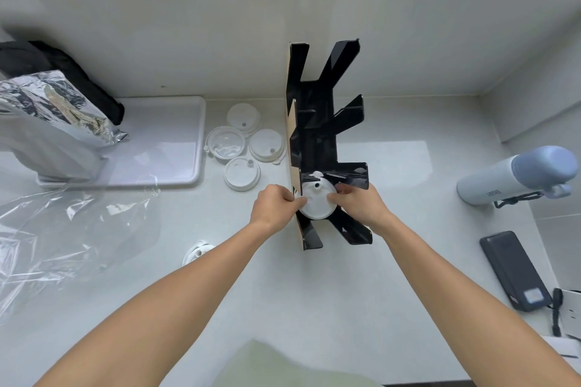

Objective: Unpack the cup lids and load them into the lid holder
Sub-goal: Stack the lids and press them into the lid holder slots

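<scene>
A black lid holder (317, 122) with angled arms stands on the white counter, its back near the wall. A white cup lid (316, 203) sits in the holder's nearest slot. My left hand (275, 206) pinches the lid's left rim and my right hand (358, 203) grips its right rim. Several more white lids (242, 143) lie loose on the counter just left of the holder. Another lid (198, 251) lies apart, under my left forearm.
A white tray (176, 138) holds a silver foil bag (47, 116) at the left. Crumpled clear plastic wrap (63, 236) lies in front of it. At the right are a pale blue bottle (515, 176) on its side and a dark power bank (515, 273).
</scene>
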